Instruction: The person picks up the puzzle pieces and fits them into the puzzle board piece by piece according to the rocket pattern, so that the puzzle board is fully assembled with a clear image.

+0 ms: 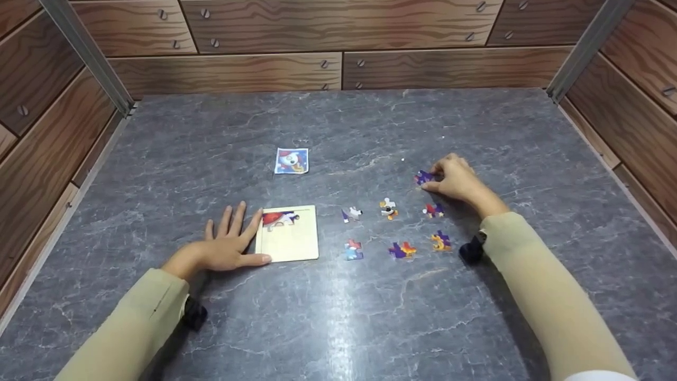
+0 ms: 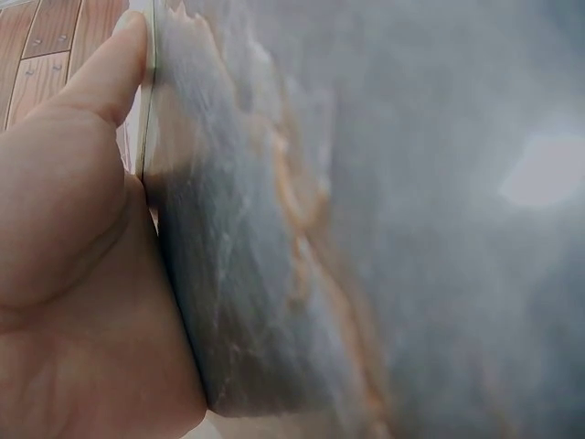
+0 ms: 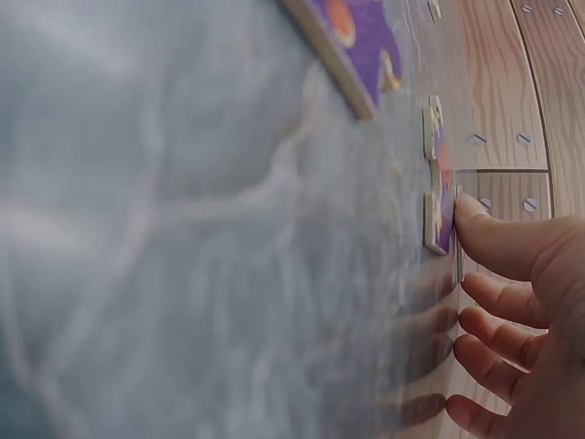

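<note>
My left hand (image 1: 225, 251) rests spread on the table, its thumb and index finger against the left edge of a pale puzzle board (image 1: 291, 243). Along the board's top left lies a fitted red, white and purple section (image 1: 279, 218). At the right, my right hand (image 1: 455, 177) pinches a purple puzzle piece (image 1: 423, 177) at table level between thumb and fingers. In the right wrist view the thumb (image 3: 498, 240) touches a thin edge, and the piece's face is hidden. The left wrist view shows the left thumb (image 2: 105, 73) along the board's edge.
Several loose pieces lie between board and right hand, among them a white and orange one (image 1: 389, 209), a red and purple one (image 1: 433, 210) and a blue and pink one (image 1: 353, 250). A small picture card (image 1: 292, 161) lies behind the board. Wood-patterned walls (image 1: 338, 32) enclose the table.
</note>
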`<state>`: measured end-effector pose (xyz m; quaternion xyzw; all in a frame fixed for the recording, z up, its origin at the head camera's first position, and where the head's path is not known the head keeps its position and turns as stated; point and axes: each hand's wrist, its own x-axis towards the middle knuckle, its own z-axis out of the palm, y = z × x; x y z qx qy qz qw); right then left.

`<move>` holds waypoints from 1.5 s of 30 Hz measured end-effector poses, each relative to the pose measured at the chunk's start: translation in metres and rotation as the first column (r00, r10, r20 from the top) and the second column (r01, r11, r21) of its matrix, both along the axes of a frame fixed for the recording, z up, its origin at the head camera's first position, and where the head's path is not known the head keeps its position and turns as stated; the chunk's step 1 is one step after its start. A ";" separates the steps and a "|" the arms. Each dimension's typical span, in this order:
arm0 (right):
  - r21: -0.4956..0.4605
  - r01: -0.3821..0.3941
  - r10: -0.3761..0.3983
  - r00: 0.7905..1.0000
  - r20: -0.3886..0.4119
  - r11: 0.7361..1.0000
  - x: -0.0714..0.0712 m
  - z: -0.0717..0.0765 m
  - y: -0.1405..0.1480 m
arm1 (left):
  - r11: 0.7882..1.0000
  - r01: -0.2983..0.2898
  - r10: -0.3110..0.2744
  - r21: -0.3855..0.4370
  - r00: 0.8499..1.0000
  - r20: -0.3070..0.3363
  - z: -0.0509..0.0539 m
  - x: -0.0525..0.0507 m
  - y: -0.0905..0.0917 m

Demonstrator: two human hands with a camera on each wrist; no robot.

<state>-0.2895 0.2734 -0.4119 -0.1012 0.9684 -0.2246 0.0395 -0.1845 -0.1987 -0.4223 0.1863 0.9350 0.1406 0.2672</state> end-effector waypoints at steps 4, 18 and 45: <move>-0.006 0.008 -0.008 1.000 -0.002 1.000 0.000 0.002 -0.001 | 1.000 0.001 -0.001 0.002 1.000 0.000 0.002 0.000 0.001; -0.019 -0.087 0.087 0.996 -0.030 0.996 -0.001 0.000 0.002 | 1.000 0.002 -0.002 0.006 1.000 0.004 0.000 0.000 0.001; -0.091 -0.190 0.184 0.981 -0.063 0.978 0.013 0.011 -0.030 | 0.999 -0.029 0.030 -0.017 0.999 0.014 -0.001 -0.001 0.002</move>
